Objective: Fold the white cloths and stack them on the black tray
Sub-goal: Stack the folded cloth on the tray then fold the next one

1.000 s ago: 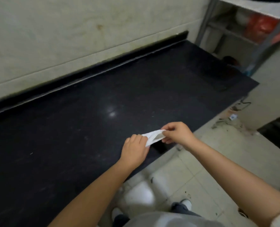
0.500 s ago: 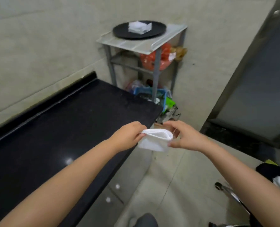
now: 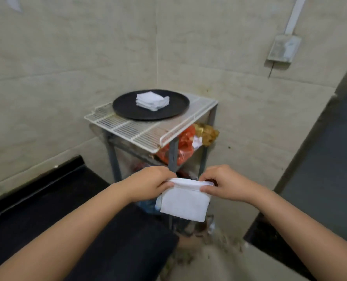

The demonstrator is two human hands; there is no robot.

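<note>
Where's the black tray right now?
In the head view, the black tray sits upper centre on the white wire rack against the wall, holding a stack of folded cloths.

The cloth (image 3: 183,203) hides its top corners inside each grip, so the fingertips there cannot be seen. The worktop (image 3: 46,201) runs off the left edge. Bags (image 3: 183,146) under the wire shelf (image 3: 148,130) blur together behind the posts.
</note>
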